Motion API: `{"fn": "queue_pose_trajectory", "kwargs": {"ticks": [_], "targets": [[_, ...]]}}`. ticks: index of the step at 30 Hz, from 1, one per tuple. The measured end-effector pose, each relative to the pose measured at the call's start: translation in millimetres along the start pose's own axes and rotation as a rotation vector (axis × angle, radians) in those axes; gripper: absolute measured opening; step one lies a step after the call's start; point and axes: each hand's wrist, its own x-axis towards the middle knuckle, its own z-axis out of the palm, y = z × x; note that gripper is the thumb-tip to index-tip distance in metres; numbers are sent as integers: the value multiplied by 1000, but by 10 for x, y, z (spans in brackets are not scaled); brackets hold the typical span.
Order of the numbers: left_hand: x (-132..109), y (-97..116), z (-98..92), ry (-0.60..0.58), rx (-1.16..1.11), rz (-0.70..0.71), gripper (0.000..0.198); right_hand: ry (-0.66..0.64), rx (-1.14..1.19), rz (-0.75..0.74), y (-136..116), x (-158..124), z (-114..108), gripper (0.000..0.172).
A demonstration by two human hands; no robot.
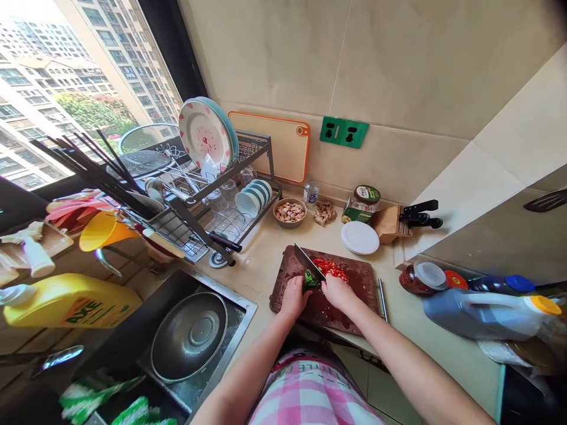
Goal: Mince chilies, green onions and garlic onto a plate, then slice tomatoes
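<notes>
On a dark red-brown cutting board (363, 301) at the counter's front edge, my right hand (337, 291) is closed round the handle of a kitchen knife (305, 260). Its blade points away and to the left. Just left of the blade, my left hand (294, 296) presses its curled fingers on green peppers (310, 280). They look like chili peppers, partly covered by fingers and blade. A heap of chopped red chili peppers (332, 269) lies on the board to the right of the knife.
Behind the board stand a bowl of garlic cloves (290, 212), ginger (325, 213), a glass jar (310, 193), a white plate (359, 237) and a knife block (386, 224). A dish rack (248, 156) is at left, above a sink holding a pan (189, 336). Bottles (482, 313) line the right.
</notes>
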Motion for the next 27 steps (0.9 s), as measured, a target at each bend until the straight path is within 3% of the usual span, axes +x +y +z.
{"fn": "queue_pose_trajectory", "kwargs": {"ticks": [4,20,25,27], "targets": [[16,19,8,-39,4,-27,7,2,-3,14,-53,-77,-8,27],[151,28,41,-88,2,-13,10,30,5,35,-118,-139,122,26],[90,19,-12,-84,-15,-9,7,29,-2,55,-140,-125,100,28],[23,16,-49,-58,-29,-4,15,20,-2,45,-154,-72,39,27]]}}
